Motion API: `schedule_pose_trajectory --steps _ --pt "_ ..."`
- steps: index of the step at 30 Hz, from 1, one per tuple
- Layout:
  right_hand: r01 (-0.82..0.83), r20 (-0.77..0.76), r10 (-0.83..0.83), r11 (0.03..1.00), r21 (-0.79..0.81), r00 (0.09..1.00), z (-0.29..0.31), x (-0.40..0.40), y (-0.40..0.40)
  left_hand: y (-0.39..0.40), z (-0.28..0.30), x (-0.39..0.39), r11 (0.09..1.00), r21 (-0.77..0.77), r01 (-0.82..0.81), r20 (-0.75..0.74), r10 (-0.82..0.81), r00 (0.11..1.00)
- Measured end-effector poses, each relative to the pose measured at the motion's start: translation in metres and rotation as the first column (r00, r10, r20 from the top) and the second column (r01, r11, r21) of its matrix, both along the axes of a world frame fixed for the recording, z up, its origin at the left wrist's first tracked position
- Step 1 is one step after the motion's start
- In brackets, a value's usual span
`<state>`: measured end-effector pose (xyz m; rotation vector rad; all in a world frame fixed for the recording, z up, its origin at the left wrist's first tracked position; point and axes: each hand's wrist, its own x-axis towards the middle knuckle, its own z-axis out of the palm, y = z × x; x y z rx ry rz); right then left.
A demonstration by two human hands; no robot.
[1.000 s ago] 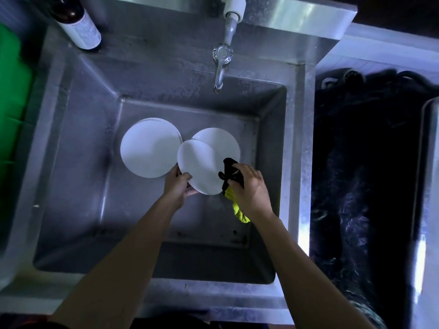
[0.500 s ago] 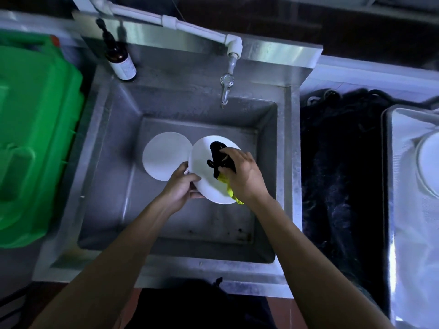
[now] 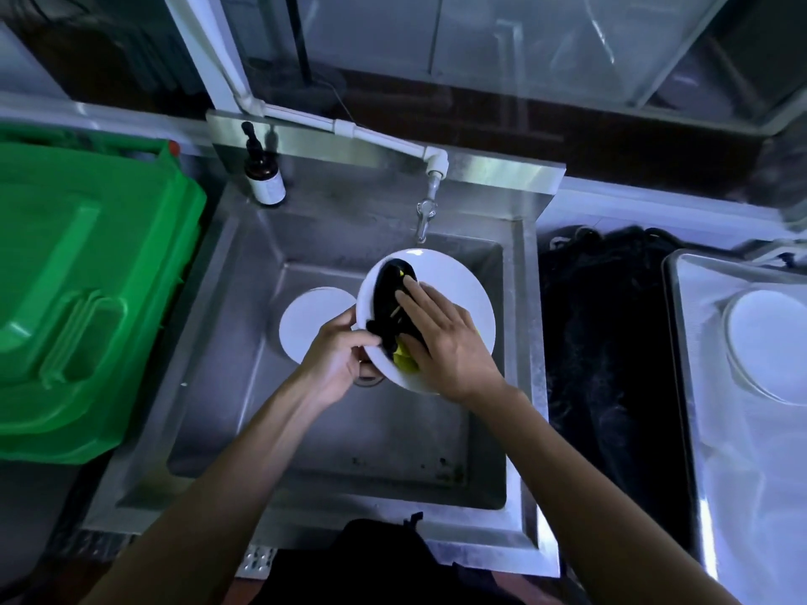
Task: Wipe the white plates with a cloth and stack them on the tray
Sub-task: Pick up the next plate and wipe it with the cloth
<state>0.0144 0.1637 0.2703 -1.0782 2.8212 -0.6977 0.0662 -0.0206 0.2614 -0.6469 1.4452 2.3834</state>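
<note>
1. Left hand point(image 3: 336, 364) grips the near-left rim of a white plate point(image 3: 454, 290), thumb over the edge, fingers curled under; plate held tilted above the sink point(image 3: 244, 272).
2. Right hand point(image 3: 441, 342) presses a black and yellow cloth point(image 3: 388, 294) flat on the plate face, fingers straight.
3. Second plate point(image 3: 310, 325) lies on the sink floor, left of the held one.
4. Tray point(image 3: 681, 342) at far right carries a plate stack point(image 3: 768, 342).
5. Green bin point(image 3: 78, 299) left, bottle point(image 3: 263, 176) on the sink's back corner, beside the tap point(image 3: 425, 211).

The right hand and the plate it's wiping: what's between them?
A black and yellow cloth, pressed flat onto the plate under the right hand, seen from the head camera.
</note>
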Motion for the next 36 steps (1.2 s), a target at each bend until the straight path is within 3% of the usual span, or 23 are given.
schedule_pose_trajectory --steps 5,18,26,36 --pt "-0.051 -0.113 0.059 0.996 0.075 0.992 0.007 0.012 0.009 -0.008 0.018 0.000 0.997 0.041 0.064 -0.097 -0.060 0.994" --pt "-0.234 -0.313 0.311 0.936 0.262 0.897 0.033 -0.011 -0.006 -0.025 0.039 0.006 0.970 0.050 0.236 -0.143 -0.227 0.963" --pt "-0.027 -0.255 0.074 0.983 0.182 0.964 0.036 -0.033 -0.016 -0.013 0.042 0.010 0.992 -0.029 0.119 -0.117 -0.122 0.986" --pt "0.205 -0.127 -0.184 0.963 0.173 0.975 0.015 -0.036 0.000 -0.007 0.039 0.015 0.990 -0.105 -0.097 -0.079 0.089 0.993"
